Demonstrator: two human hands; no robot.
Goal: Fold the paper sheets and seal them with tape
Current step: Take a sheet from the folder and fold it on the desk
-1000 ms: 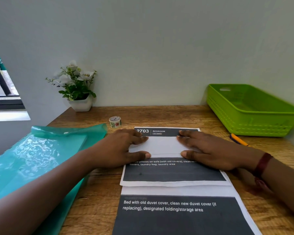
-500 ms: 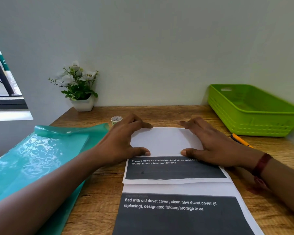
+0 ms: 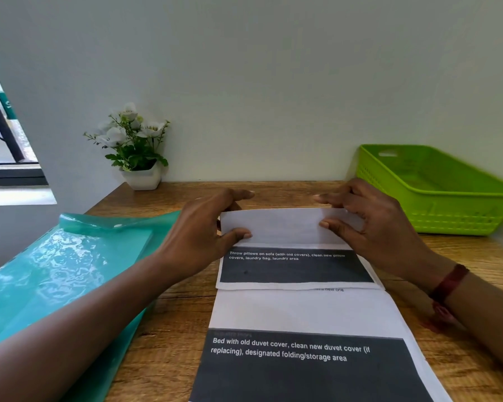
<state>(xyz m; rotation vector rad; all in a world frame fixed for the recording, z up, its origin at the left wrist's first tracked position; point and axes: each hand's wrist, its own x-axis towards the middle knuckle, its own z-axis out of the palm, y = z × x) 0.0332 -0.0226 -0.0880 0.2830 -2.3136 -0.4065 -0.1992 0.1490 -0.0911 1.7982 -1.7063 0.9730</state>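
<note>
Paper sits in the middle of the desk (image 3: pixel 169 329) in front of you: a top sheet (image 3: pixel 295 269) lies across the far end of a lower sheet (image 3: pixel 302 309), and both carry dark blocks of white text. The far part of the top sheet is doubled back toward you, so its blank white back faces up as a flap (image 3: pixel 285 226). Your left hand (image 3: pixel 204 227) pinches the flap's left end, with the thumb on the white face and the other fingers curled past the far fold. Your right hand (image 3: pixel 372 224) pinches the right end the same way, thumb on top and fingers arched over the far edge. The flap's near edge lies just beyond the line that begins "Throw pillows". You wear a red band (image 3: pixel 449 281) on your right wrist. A teal folder (image 3: pixel 55 271) lies at the left, partly under your left forearm. A green basket (image 3: pixel 447 184) stands at the far right of the desk by the wall. A potted plant (image 3: pixel 137 146) with white flowers stands at the far left corner. A window (image 3: pixel 0 134) shows at the left edge.
</note>
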